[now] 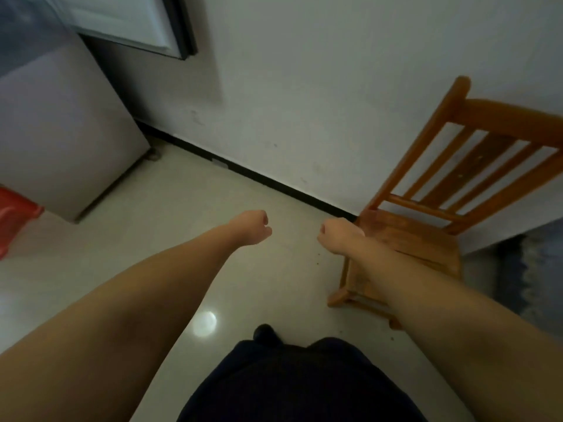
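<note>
Left grip (254,228) and right grip (336,237) hang as empty curled fists over the floor (182,239), the wooden chair (417,239) by the wall near the right, which should probably uncurl fully before clasping its seat edge.

Room corner, viewed from above. Pale glossy tiled floor (170,214) carries a round light reflection (205,323); plain white wall (304,86) is edged by a black skirting strip (274,184). Left — tall grey-white appliance cabinet (61,132) and red plastic object (15,217), cut off by the frame. Right — orange-brown slatted wooden chair (420,239) against the wall.
</note>
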Tool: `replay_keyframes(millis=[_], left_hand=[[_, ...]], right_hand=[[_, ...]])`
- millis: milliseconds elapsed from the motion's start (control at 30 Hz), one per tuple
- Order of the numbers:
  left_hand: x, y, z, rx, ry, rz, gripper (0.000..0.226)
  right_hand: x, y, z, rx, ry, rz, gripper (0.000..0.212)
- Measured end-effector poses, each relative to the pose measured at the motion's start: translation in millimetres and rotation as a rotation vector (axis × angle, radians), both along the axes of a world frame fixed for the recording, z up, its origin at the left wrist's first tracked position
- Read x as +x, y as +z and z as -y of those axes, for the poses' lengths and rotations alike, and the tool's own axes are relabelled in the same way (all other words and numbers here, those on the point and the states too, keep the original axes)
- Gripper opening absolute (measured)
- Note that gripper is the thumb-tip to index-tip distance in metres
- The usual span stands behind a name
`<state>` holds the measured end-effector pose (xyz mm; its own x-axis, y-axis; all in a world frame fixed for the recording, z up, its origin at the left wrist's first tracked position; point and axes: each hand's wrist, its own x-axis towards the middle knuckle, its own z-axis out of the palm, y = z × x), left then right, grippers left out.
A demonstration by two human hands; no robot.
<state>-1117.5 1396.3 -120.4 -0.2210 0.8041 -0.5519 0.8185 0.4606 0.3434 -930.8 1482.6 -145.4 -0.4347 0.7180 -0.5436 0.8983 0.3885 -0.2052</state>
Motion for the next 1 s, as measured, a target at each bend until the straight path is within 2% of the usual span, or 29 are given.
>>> replay_keyframes(millis=[33,167,400,567,633,733,800,1000], left_hand=[[-15,-1,-2,0.002,0.017,0.003,0.041],[-73,-7,-3,-0.013,0.121,0.038,0.036],[-176,-17,-7,-0.025,0.338,0.053,0.033],[-267,-16,-34,-0.017,0.529,0.000,0.036],[-303,-8,-49,-0.016,0.598,-0.020,0.037],[-354,4,-71,0.036,0.702,-0.044,0.038],[-386,9,-83,0.081,0.756,-0.060,0.038],[-473,25,-91,0.155,0.907,-0.059,0.037]], right_hand=[[-16,0,-6,-0.011,0.012,0.004,0.022],[-89,0,-36,-0.022,0.077,0.038,0.037],[-215,-9,-72,-0.063,0.300,0.042,0.025],[-330,-8,-117,-0.033,0.476,-0.016,0.027],[-378,2,-136,0.003,0.525,-0.053,0.034],[-443,19,-163,0.012,0.596,-0.095,0.026],[-485,29,-179,0.008,0.644,-0.141,0.030],[-596,41,-191,0.030,0.784,-0.206,0.031]])
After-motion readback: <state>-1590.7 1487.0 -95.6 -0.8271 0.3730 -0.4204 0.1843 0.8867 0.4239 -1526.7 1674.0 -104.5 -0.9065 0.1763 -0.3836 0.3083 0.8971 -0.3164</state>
